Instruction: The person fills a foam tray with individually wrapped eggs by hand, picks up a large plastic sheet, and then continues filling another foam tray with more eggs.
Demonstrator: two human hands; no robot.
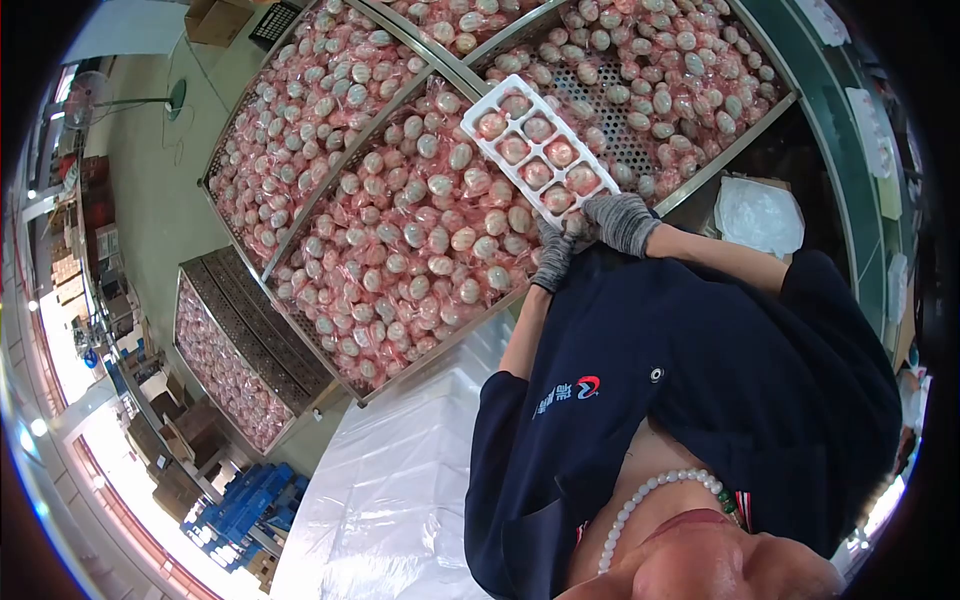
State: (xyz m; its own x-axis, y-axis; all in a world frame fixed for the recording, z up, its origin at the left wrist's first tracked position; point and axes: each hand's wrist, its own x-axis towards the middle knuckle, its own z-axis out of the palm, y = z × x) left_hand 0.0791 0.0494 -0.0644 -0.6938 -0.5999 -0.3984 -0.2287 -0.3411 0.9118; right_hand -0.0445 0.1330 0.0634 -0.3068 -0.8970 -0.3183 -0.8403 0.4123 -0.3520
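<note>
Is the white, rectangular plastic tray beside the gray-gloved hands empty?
No, round, film-wrapped pink-and-pale objects sit in the compartments of the white tray.

It was a factory-like packing hall, shown by perforated metal trays [628,145] heaped with film-wrapped, egg-shaped pieces [415,235], blue pallets [240,505], cardboard boxes [215,20] and a broad greenish floor [140,200].

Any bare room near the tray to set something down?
Perforated bin floor, right of the white tray, bordered by wrapped eggs: small. Bigger: plastic sheeting between the left bin and navy top; what's underneath is hidden. Crowded: that left bin, heaped with eggs, and the tray's near end, where left hand and right hand sit.
</note>
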